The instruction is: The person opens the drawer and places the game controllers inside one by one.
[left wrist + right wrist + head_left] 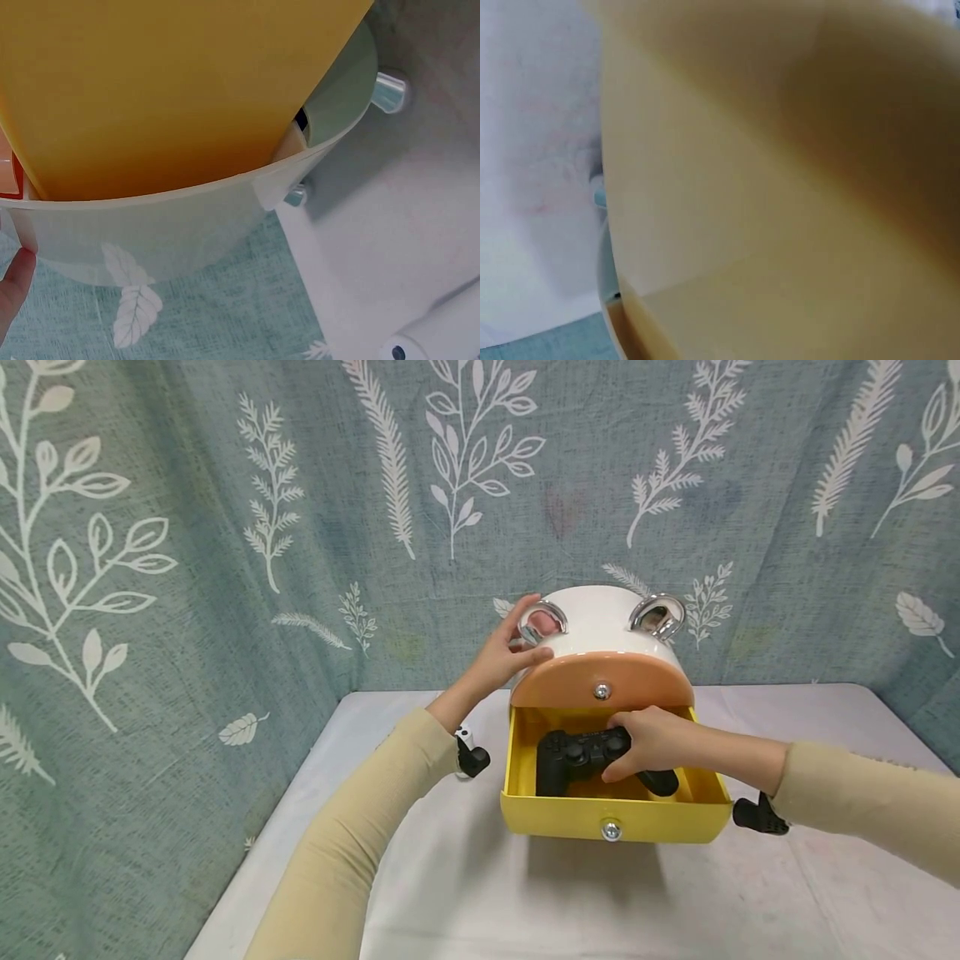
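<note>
A black game controller lies in the pulled-out yellow drawer of a small rounded white cabinet. My right hand reaches into the drawer and grips the controller's right side, thumb below and fingers above. My left hand rests on the cabinet's upper left side with its fingers spread, next to a shiny ear-shaped ring. In the left wrist view, one fingertip touches the white rim. The right wrist view shows the yellow drawer wall close up, with the controller hidden.
Above the yellow drawer is an orange drawer front with a round knob, pushed in. A second shiny ring stands on the cabinet's right. A white object with black dots sits behind my left wrist. A patterned curtain hangs behind the white table.
</note>
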Action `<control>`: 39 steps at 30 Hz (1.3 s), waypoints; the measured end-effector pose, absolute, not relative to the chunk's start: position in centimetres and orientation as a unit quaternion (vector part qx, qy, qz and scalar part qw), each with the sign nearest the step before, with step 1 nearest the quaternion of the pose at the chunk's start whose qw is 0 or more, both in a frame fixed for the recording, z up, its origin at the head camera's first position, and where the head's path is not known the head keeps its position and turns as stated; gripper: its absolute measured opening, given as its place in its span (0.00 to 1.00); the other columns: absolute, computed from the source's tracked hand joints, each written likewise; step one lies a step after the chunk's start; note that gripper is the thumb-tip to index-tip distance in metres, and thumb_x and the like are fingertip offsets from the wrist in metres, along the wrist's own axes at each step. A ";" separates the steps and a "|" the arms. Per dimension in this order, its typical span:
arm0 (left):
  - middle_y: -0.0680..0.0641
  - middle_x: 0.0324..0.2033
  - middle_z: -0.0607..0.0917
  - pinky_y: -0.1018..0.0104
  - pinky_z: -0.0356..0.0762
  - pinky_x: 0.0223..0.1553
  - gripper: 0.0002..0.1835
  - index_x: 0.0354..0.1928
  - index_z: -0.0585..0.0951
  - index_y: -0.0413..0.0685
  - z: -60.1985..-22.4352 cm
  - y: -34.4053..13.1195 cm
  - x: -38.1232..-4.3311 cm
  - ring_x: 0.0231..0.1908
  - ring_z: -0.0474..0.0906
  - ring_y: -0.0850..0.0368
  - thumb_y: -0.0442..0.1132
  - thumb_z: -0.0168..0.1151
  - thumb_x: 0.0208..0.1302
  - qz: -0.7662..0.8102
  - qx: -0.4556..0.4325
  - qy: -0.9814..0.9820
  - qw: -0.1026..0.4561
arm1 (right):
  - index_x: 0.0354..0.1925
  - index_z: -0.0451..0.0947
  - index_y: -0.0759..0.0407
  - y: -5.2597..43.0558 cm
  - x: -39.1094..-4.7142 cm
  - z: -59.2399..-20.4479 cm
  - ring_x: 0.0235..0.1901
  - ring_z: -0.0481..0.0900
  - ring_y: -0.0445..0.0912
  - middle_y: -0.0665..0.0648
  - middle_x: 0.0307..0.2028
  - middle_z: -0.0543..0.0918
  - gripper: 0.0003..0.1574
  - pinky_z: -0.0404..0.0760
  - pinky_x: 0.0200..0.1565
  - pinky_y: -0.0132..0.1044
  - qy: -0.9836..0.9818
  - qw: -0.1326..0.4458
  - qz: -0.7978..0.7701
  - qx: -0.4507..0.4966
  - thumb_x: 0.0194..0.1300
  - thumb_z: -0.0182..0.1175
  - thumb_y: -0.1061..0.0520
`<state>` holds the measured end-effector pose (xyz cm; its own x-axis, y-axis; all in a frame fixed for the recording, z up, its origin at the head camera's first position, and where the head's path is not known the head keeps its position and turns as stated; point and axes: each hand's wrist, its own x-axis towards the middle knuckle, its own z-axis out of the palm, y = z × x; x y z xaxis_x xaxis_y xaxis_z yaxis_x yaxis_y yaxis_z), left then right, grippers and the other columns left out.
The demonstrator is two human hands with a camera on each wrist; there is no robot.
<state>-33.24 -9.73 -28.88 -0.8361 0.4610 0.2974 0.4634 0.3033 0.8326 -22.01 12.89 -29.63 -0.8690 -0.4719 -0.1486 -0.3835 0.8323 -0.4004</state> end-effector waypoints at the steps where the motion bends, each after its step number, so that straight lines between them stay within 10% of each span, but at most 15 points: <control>1: 0.56 0.69 0.53 0.56 0.66 0.57 0.41 0.69 0.54 0.73 -28.9 -9.7 -33.3 0.55 0.63 0.53 0.41 0.63 0.58 -0.516 -0.287 -0.807 0.001 | 0.48 0.73 0.65 12.9 -22.0 -29.7 0.35 0.74 0.47 0.55 0.38 0.79 0.40 0.78 0.43 0.41 0.949 0.124 -0.182 -0.224 0.44 0.71 0.40; 39: 0.54 0.69 0.53 0.57 0.67 0.53 0.41 0.70 0.52 0.63 -28.9 -9.7 -33.3 0.50 0.63 0.53 0.41 0.63 0.59 -0.518 -0.292 -0.804 0.002 | 0.59 0.69 0.64 14.1 -21.2 -30.2 0.45 0.74 0.53 0.64 0.50 0.77 0.46 0.73 0.50 0.52 0.951 0.179 -0.157 -0.196 0.49 0.67 0.40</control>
<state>-33.31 -9.66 -28.88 -0.8292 0.4675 0.3065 0.4721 0.2920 0.8318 -21.19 14.11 -30.20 -0.8587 -0.4294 -0.2797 -0.3165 0.8736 -0.3696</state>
